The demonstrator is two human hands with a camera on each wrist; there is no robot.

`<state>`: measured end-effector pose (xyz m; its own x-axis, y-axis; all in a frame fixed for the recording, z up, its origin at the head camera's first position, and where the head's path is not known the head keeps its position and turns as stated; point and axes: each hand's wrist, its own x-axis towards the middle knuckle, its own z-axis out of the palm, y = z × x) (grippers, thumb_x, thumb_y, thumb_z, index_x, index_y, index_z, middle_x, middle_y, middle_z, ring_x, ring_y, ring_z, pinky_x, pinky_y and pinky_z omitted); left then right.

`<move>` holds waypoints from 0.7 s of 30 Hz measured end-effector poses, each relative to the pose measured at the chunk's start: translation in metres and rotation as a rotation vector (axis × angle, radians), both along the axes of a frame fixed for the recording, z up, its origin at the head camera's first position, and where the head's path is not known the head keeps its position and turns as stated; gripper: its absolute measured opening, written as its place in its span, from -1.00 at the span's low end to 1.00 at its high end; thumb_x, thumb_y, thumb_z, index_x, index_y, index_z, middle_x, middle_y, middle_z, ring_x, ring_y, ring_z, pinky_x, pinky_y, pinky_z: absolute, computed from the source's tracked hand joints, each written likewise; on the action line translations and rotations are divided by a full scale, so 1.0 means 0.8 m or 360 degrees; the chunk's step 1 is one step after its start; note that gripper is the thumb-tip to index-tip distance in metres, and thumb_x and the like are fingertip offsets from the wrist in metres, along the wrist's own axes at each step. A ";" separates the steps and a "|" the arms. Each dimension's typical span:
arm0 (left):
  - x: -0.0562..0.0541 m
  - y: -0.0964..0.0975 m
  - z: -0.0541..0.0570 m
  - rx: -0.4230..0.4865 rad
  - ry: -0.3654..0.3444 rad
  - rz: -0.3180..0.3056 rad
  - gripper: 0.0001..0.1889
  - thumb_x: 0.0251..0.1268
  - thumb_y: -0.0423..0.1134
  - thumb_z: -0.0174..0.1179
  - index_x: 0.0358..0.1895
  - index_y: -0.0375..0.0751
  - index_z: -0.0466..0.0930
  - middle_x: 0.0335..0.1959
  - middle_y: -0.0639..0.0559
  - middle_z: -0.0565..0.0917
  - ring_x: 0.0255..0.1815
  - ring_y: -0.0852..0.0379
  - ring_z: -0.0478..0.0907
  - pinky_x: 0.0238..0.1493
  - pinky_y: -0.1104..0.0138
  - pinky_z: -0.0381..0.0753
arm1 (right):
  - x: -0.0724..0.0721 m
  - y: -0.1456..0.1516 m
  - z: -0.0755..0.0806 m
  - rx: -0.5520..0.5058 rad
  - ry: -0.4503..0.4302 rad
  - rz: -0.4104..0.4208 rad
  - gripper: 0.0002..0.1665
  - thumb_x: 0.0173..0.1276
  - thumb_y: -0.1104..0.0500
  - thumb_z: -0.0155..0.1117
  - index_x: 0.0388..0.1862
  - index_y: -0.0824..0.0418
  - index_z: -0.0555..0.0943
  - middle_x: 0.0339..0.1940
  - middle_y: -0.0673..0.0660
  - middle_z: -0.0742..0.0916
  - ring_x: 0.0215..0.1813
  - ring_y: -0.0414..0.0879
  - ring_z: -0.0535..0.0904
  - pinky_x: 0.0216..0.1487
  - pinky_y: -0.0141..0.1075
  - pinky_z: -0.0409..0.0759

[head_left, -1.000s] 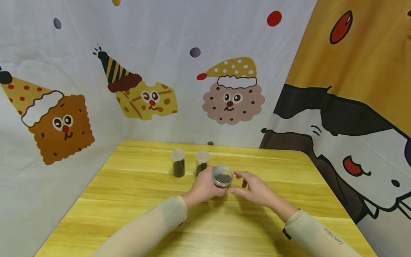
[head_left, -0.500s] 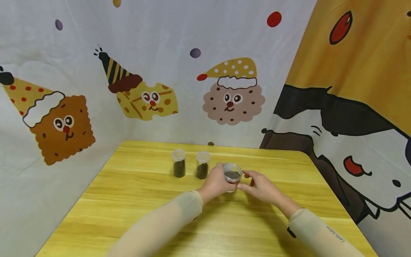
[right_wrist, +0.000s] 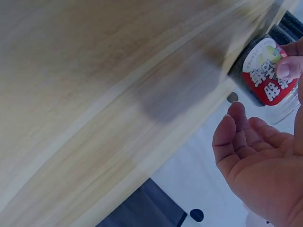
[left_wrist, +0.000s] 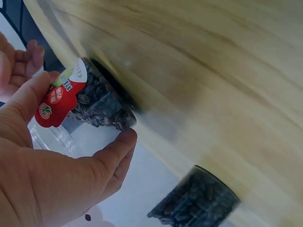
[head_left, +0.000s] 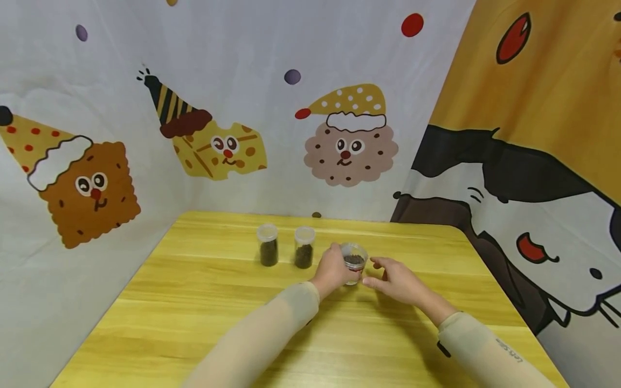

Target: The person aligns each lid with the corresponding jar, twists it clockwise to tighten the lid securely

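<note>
My left hand grips a clear plastic jar, thumb and fingers around its sides. The jar is partly filled with dark striped seeds like sunflower seeds and has a red, white and green label. It stands upright at or just above the tabletop; I cannot tell whether its base touches. My right hand is just right of the jar, apart from it, with relaxed fingers and nothing held. Left of my left hand stand two similar capped jars of dark contents, the nearer one and the farther one.
The jars are on a yellow wood-grain table, toward its back edge. Behind it hangs a pale cloth backdrop printed with cartoon figures. Bare wood lies in front of the jars.
My left hand has carried the jar to the right and slightly back, away from the two other jars. My right hand has shifted a little to the right, staying beside it.
</note>
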<state>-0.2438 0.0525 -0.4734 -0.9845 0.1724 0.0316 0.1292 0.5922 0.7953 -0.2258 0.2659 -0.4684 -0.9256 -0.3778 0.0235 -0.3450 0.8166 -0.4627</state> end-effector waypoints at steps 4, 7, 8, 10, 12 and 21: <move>-0.006 0.005 -0.001 -0.0025 -0.0011 0.0055 -0.02 0.03 -0.11 0.72 0.43 -0.43 0.32 0.17 -0.28 0.65 0.17 -0.21 0.69 0.22 -0.01 0.75 | 0.001 0.001 0.003 0.0011 -0.0026 -0.0002 -0.07 0.53 -0.22 0.37 0.55 0.42 0.42 0.30 0.37 0.72 -0.32 -0.23 0.55 -0.29 -0.32 0.57; -0.011 0.009 -0.002 -0.0028 -0.0051 0.0095 0.02 0.04 -0.06 0.71 0.46 -0.42 0.29 0.21 -0.29 0.64 0.22 -0.22 0.68 0.25 0.00 0.73 | 0.003 0.002 0.006 0.0017 -0.0057 0.0000 -0.06 0.54 -0.22 0.36 0.57 0.42 0.40 0.32 0.39 0.70 -0.33 -0.23 0.55 -0.30 -0.32 0.58; -0.012 0.011 -0.002 -0.0033 -0.0060 0.0109 0.04 0.04 -0.04 0.72 0.48 -0.42 0.28 0.23 -0.31 0.64 0.24 -0.23 0.68 0.28 0.00 0.72 | 0.004 0.003 0.006 0.0018 -0.0061 -0.0001 -0.06 0.54 -0.22 0.36 0.57 0.42 0.40 0.33 0.39 0.70 -0.33 -0.23 0.55 -0.30 -0.32 0.58; -0.014 0.014 -0.002 -0.0024 -0.0070 0.0128 0.07 0.03 -0.02 0.72 0.49 -0.43 0.25 0.26 -0.33 0.62 0.28 -0.24 0.66 0.32 0.00 0.70 | 0.005 0.004 0.006 0.0021 -0.0064 -0.0008 -0.06 0.54 -0.22 0.35 0.58 0.42 0.39 0.33 0.39 0.70 -0.33 -0.23 0.56 -0.30 -0.31 0.58; -0.014 0.017 -0.002 -0.0015 -0.0063 0.0138 0.09 0.02 -0.01 0.72 0.50 -0.43 0.24 0.29 -0.35 0.60 0.32 -0.26 0.64 0.36 -0.01 0.67 | 0.005 0.005 0.005 0.0019 -0.0060 -0.0010 -0.06 0.54 -0.23 0.35 0.57 0.42 0.40 0.32 0.39 0.70 -0.32 -0.23 0.56 -0.29 -0.30 0.59; 0.032 -0.010 0.004 0.0043 0.0022 -0.0068 0.06 0.23 0.06 0.59 0.60 -0.38 0.17 0.42 -0.30 0.53 0.44 -0.22 0.57 0.44 -0.03 0.61 | 0.007 0.029 0.000 0.0096 -0.0020 -0.0053 -0.02 0.51 -0.29 0.36 0.56 0.41 0.42 0.31 0.39 0.71 -0.24 -0.20 0.59 -0.22 -0.22 0.63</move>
